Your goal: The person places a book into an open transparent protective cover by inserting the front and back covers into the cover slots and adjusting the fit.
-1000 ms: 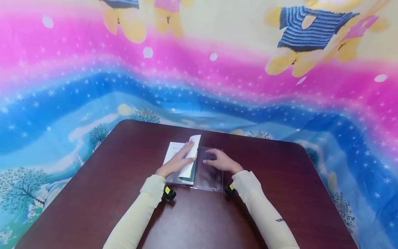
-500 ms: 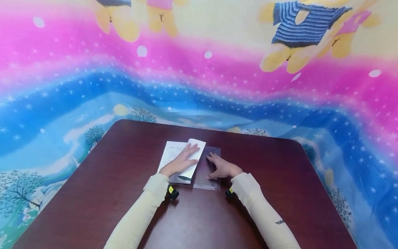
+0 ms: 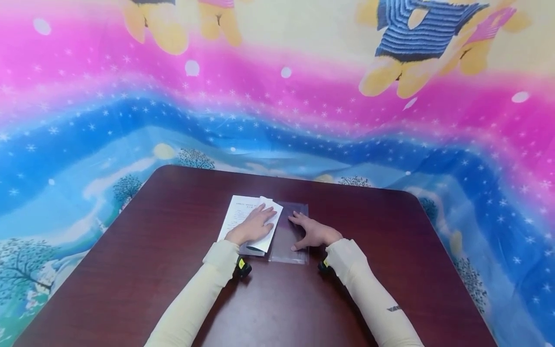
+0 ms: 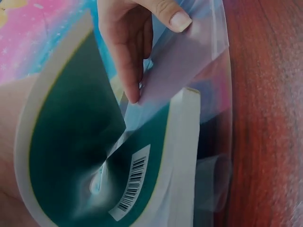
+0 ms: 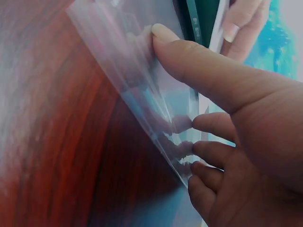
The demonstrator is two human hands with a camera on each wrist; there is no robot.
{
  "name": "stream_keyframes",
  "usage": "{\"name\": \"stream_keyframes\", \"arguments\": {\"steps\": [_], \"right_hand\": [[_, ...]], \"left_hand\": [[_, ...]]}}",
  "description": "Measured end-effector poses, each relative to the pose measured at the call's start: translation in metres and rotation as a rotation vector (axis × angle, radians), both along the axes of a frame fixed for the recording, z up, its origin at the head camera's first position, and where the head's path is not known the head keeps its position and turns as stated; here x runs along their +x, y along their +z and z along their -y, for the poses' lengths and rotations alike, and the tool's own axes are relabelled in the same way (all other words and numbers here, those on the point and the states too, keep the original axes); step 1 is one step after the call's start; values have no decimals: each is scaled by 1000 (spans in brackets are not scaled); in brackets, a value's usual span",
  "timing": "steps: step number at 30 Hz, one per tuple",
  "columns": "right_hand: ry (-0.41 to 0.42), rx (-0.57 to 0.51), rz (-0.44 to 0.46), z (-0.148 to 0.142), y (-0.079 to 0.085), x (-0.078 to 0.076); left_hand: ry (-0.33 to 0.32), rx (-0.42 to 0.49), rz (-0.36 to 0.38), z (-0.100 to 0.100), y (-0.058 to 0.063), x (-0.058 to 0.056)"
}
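Note:
A book [image 3: 239,210] with printed white pages lies on the table, its cover [image 4: 68,109] bent back in a curled fold. That cover shows dark green inside the curl, with a barcode label [image 4: 133,182]. My left hand [image 3: 253,225] presses the folded part with fingers extended. To the book's right spreads a clear plastic book cover [image 3: 289,254], partly under the book. My right hand [image 3: 315,233] rests on this plastic, thumb and fingers spread apart, fingertips touching the sheet. In the right wrist view, the thumb [image 5: 189,56] lies over the creased plastic.
The dark reddish-brown table [image 3: 173,193] has a glossy surface and rounded far corners. Behind it hangs a colourful cloth backdrop [image 3: 243,106] with bears and snowflakes. Black wrist cameras [image 3: 244,267] sit under both sleeves.
My left hand has flattened the raised, folded part down and to the right. My right thumb has moved nearer along the plastic, spreading away from the fingers.

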State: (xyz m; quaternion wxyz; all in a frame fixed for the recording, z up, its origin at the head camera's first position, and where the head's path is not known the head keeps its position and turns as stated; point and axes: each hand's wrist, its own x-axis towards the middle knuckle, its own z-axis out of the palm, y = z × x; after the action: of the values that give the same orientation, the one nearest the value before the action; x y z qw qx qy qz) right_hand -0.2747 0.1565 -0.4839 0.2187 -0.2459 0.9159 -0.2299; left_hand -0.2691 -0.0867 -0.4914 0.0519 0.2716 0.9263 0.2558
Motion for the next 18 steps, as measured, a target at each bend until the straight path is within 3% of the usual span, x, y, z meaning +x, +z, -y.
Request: {"name": "stream_keyframes", "arguments": {"steps": [6,18], "right_hand": [[13,2,4,-8,3,0],[-14,-9,22,-13,4,4]], "left_hand": [[-30,-71,-36,0,0,-1],[-1,-167,-74,-3,-6,1]]}}
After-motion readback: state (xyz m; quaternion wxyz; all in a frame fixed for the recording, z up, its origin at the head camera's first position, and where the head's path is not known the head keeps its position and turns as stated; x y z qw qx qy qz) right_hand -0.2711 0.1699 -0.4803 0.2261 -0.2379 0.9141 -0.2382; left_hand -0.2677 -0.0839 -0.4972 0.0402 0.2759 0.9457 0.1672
